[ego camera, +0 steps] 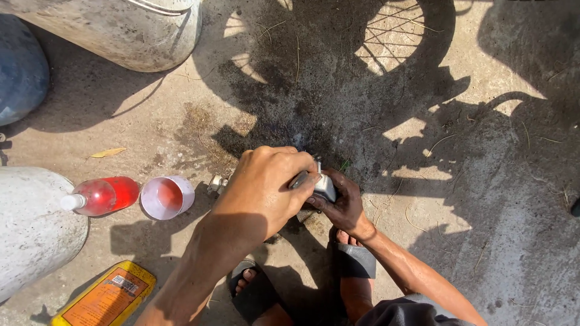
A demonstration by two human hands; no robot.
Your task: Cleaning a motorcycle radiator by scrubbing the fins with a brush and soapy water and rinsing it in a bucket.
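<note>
While the left hand [266, 187] covers it, right-hand fingers [323, 202] clamp the small metal part [324, 187].

Hard sunlight falls on the concrete ground [483, 66], bleaching its bare patches while a spoked wheel's shadow [393, 36] lies sharp and dark above my hands. My left hand [266, 187] is brightly lit on the knuckles (almost glaring), and my right hand [341, 202] sits in deep shade beside it. Focus is crisp throughout, with slight wide-angle bending at the edges.
</note>
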